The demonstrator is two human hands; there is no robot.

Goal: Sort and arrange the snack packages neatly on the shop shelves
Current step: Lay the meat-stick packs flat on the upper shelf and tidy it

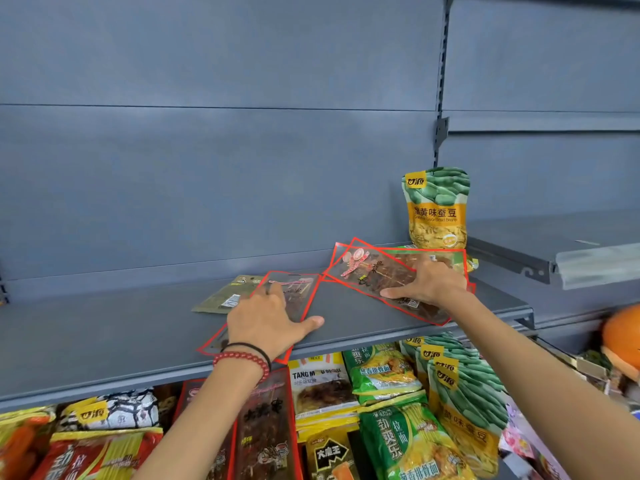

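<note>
Grey metal shelving fills the view, with a plain back panel above a grey shelf.

A clear red-edged packet lies flat near the shelf's front edge. The left hand rests palm down on it. Its fingers are spread and straight, pressing the packet without curling round it. The thumb reaches out onto bare shelf. A red bead bracelet and a black band sit on that wrist. Just behind this packet, partly under it, lies an olive packet.

To the right, a fanned stack of the same red-edged packets lies flat on the shelf. The right hand lies flat on top of it, fingers spread and thumb pointing left, gripping nothing. Behind the stack a green and yellow bean bag stands upright against the back panel.

On the shelf below are more red-edged packets, green noodle packs and more bean bags. Something orange at the far right is too blurred to identify.
</note>
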